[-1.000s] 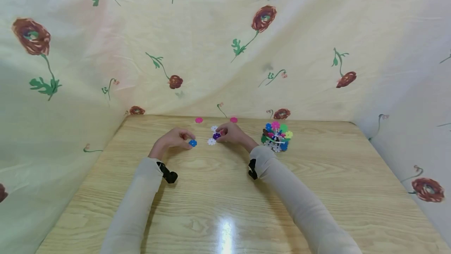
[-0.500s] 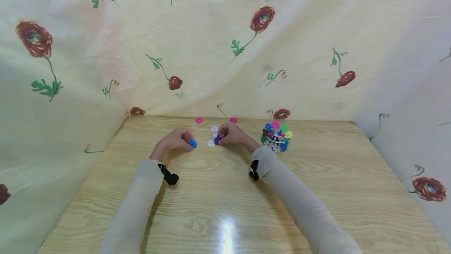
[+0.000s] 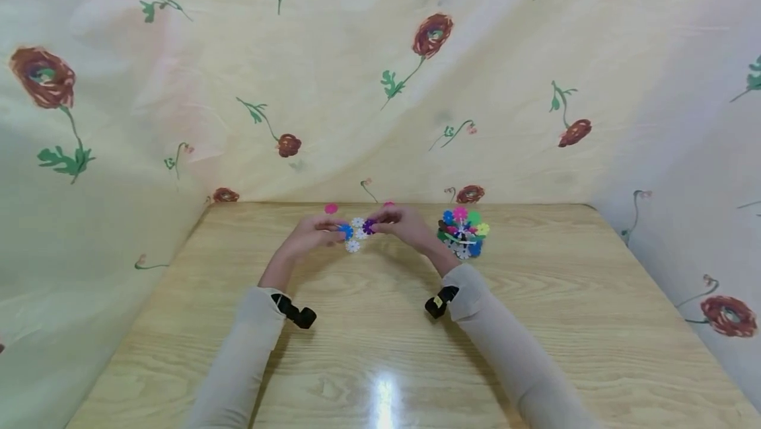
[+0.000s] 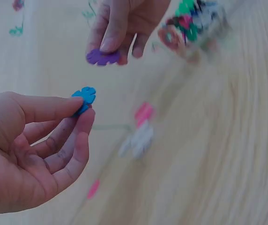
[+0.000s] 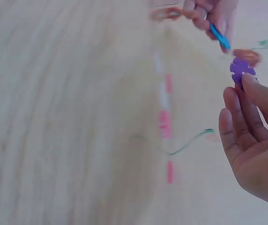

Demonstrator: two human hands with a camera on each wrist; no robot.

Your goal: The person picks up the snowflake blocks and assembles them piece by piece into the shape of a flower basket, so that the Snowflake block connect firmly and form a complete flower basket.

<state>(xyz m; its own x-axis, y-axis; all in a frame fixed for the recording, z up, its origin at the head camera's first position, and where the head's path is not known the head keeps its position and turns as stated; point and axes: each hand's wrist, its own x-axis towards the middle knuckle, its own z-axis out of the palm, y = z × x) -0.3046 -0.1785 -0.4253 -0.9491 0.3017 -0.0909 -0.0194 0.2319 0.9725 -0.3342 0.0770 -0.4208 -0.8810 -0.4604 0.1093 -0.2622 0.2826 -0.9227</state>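
Between thumb and fingers, my left hand [image 3: 312, 234] pinches a blue flower-shaped disc [image 4: 85, 99], held up off the table. Facing it, my right hand [image 3: 401, 227] pinches a purple flower-shaped disc [image 5: 242, 71] by its edge. A small gap separates the two discs in both wrist views. Below and between the hands lie several white flower-shaped discs [image 3: 353, 246] on the wooden table. In the left wrist view, a pink disc [image 4: 144, 111] shows beside the blurred white ones.
A heap of many-coloured flower discs [image 3: 463, 234] stands right of my right hand. One pink disc [image 3: 331, 208] lies near the table's back edge, another [image 3: 389, 203] partly behind the right hand. A flower-printed cloth [image 3: 333, 85] hangs behind the wooden table [image 3: 357, 336].
Both hands have lifted from the table with their discs. The left hand has moved right, bringing the blue disc close to the purple one. The head view has shifted slightly.
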